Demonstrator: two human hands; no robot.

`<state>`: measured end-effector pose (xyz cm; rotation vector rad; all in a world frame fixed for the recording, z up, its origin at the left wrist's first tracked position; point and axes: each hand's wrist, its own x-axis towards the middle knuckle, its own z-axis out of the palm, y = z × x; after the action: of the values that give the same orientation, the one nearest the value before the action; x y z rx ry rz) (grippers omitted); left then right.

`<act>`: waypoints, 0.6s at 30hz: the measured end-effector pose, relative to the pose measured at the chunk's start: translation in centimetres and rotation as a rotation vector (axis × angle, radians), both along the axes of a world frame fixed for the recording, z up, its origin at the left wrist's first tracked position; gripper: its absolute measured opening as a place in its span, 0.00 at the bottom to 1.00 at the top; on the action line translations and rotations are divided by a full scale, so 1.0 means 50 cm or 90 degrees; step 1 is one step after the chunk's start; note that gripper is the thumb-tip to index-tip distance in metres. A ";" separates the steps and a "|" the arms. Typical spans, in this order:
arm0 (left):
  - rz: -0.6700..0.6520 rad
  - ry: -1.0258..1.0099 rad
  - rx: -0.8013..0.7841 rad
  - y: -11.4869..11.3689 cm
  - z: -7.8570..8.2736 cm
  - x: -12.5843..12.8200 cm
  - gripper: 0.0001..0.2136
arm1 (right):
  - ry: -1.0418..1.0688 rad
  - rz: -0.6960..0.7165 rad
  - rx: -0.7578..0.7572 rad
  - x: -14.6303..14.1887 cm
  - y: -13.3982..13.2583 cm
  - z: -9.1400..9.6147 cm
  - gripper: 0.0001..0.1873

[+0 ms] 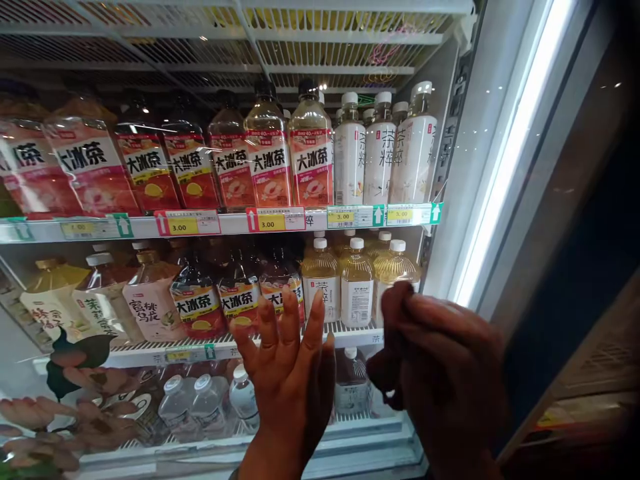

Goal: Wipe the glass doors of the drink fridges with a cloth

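My left hand (287,377) is raised with its fingers spread, in front of the lower shelves of a lit drinks cabinet. Whether its fingertips touch the glass door I cannot tell. To its right, my right hand (450,360) is closed around a dark, crumpled cloth (393,340), which hangs from the fingers. Both are in shadow, so the cloth's details are unclear. Behind my hands stand bottles of iced tea (239,303) and white-capped tea bottles (357,287).
Bottled drinks line the upper shelf (320,222), with price tags (280,220) along its edge. Clear water bottles (204,403) stand at the bottom. A dark leaf-shaped decal (75,357) and reflections show at the left. A bright light strip (515,147) runs down the right side.
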<state>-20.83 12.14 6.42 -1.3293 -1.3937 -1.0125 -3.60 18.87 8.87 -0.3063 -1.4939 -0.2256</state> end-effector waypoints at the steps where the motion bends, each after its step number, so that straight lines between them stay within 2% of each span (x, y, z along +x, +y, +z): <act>1: 0.006 -0.001 0.011 0.003 -0.002 0.001 0.34 | 0.027 -0.027 -0.019 0.001 0.000 0.005 0.13; 3: 0.020 0.004 0.027 0.007 -0.007 0.001 0.33 | 0.043 -0.041 -0.028 -0.017 -0.007 0.013 0.14; 7: 0.009 -0.004 0.033 0.008 -0.016 -0.002 0.29 | -0.028 0.086 0.058 -0.079 -0.030 0.011 0.05; 10: 0.001 -0.001 0.029 0.005 -0.016 -0.006 0.29 | -0.056 0.129 0.080 -0.080 -0.028 0.008 0.06; 13: 0.019 0.009 0.011 0.005 -0.011 -0.006 0.33 | -0.029 0.089 0.060 -0.043 -0.014 0.013 0.03; 15: 0.024 0.006 0.025 0.007 -0.008 -0.005 0.35 | 0.048 0.033 0.024 -0.026 -0.007 0.017 0.08; 18: 0.020 0.004 0.038 0.008 -0.007 -0.003 0.35 | 0.088 -0.012 -0.006 -0.041 -0.011 0.018 0.11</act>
<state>-20.97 12.55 6.05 -1.2631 -1.3656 -1.0205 -5.63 18.32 9.78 -0.3376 -1.3569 -0.2080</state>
